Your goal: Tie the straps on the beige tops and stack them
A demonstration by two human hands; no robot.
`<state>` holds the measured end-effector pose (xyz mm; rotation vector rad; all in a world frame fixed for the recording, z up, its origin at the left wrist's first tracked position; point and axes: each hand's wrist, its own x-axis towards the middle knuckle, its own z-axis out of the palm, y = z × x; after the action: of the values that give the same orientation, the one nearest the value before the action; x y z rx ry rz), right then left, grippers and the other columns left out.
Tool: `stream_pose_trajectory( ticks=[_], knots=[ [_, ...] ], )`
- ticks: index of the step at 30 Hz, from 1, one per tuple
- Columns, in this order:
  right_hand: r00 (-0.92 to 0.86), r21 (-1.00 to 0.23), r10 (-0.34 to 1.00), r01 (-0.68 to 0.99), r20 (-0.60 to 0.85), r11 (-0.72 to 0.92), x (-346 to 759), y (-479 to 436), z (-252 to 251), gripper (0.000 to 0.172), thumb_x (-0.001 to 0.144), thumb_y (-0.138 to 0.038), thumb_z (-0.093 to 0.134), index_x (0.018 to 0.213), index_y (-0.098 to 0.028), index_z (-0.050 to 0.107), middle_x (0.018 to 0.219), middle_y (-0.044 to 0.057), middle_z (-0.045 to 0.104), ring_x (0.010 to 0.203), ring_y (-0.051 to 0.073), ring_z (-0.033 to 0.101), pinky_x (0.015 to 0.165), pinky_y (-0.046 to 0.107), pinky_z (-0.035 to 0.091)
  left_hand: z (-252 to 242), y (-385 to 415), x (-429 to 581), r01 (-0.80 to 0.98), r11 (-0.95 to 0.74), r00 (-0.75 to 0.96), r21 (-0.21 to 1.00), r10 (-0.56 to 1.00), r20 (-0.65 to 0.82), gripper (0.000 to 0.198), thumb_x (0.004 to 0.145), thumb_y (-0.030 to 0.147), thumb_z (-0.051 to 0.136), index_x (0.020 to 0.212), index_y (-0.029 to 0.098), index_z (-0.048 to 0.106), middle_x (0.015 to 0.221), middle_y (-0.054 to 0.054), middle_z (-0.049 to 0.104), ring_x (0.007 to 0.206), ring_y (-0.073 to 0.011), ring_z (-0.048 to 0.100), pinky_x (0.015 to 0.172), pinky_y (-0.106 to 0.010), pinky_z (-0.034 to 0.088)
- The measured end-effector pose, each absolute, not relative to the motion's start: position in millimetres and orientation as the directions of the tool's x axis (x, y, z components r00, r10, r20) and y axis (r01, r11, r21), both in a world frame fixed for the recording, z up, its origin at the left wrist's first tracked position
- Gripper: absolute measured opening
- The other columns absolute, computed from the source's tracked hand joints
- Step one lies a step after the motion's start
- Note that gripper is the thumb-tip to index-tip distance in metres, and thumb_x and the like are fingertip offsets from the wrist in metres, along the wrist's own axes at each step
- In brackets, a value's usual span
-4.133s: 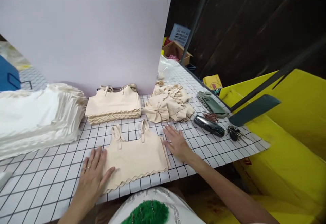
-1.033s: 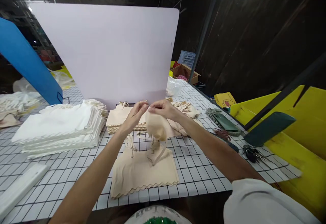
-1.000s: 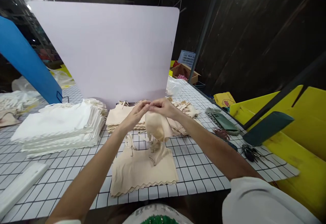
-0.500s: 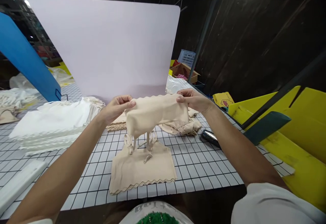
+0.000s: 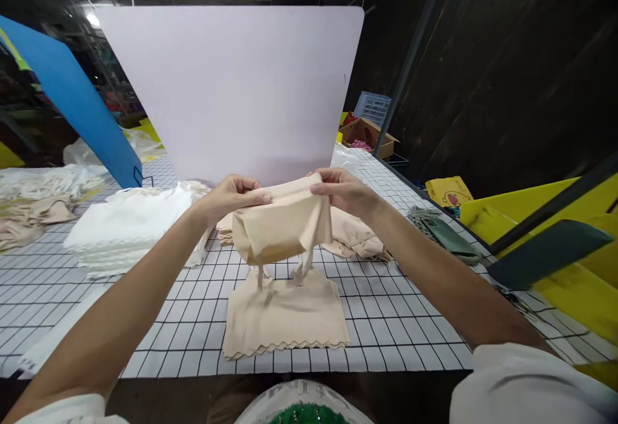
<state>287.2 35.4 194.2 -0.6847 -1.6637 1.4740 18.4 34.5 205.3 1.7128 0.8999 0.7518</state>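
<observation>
A beige camisole [image 5: 280, 218] hangs between my two hands, raised above the table, its thin straps dangling below. My left hand [image 5: 236, 195] pinches its upper edge on the left, thumb in front. At the upper right corner my right hand [image 5: 340, 189] grips the same edge between thumb and fingers. Directly beneath lies a flat stack of beige camisoles [image 5: 290, 321] with wavy hems toward me; the dangling straps reach down to its top. Behind my hands, part of a crumpled beige garment pile [image 5: 357, 237] shows on the right.
White garments [image 5: 130, 224] are stacked on the left of the grid-patterned table [image 5: 386, 340]. A large white board [image 5: 236, 89] stands behind, a blue board [image 5: 87, 102] to its left. Yellow panels [image 5: 526, 205] and a dark green item [image 5: 449, 237] lie along the right edge.
My hands have come closer together, the right one moving inward along the camisole. Its wavy edge no longer shows on top; a smoother edge does. The view has shifted slightly left.
</observation>
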Motion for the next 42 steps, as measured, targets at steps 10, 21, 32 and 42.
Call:
stream_pose_trajectory(
  ticks=[10,21,32,42],
  knots=[
    [-0.400,-0.974,0.891,-0.029,0.216,0.223,317,36,220,0.045,0.057,-0.044,0.094,0.066,-0.016,0.060,0.061,-0.004,0.056,0.052,0.008,0.050,0.046,0.021,0.033,228,32,-23,0.092,-0.194,0.388,0.977,0.910,0.144,0.047,0.064,0.049,0.090,0.060,0.015,0.058,0.051,0.004,0.049,0.043,-0.0047,0.042,0.039,-0.015,0.031],
    [-0.332,-0.941,0.889,0.012,0.315,0.338,335,30,226,0.050,0.052,-0.055,0.093,0.058,-0.020,0.059,0.060,-0.002,0.050,0.055,0.011,0.044,0.048,0.026,0.034,221,33,-29,0.217,-0.284,0.414,0.934,0.893,0.175,0.039,0.073,0.047,0.082,0.059,0.017,0.062,0.053,0.000,0.052,0.046,-0.0086,0.045,0.043,-0.019,0.033],
    [-0.317,-0.933,0.884,-0.006,0.343,0.360,338,32,218,0.054,0.051,-0.065,0.091,0.063,-0.022,0.059,0.069,0.001,0.059,0.063,0.016,0.054,0.057,0.031,0.044,209,31,-34,0.202,-0.205,0.432,0.958,0.896,0.101,0.039,0.069,0.051,0.084,0.066,0.018,0.064,0.056,0.000,0.056,0.046,-0.0093,0.048,0.041,-0.019,0.036],
    [-0.457,-0.830,0.842,0.319,0.287,0.457,349,57,202,0.042,0.067,-0.059,0.085,0.067,-0.020,0.069,0.068,0.002,0.060,0.069,0.016,0.054,0.063,0.033,0.043,191,43,-38,0.272,-0.285,0.441,0.919,0.886,0.144,0.038,0.078,0.053,0.077,0.068,0.018,0.065,0.063,-0.001,0.060,0.056,-0.0115,0.053,0.051,-0.021,0.043]
  ],
)
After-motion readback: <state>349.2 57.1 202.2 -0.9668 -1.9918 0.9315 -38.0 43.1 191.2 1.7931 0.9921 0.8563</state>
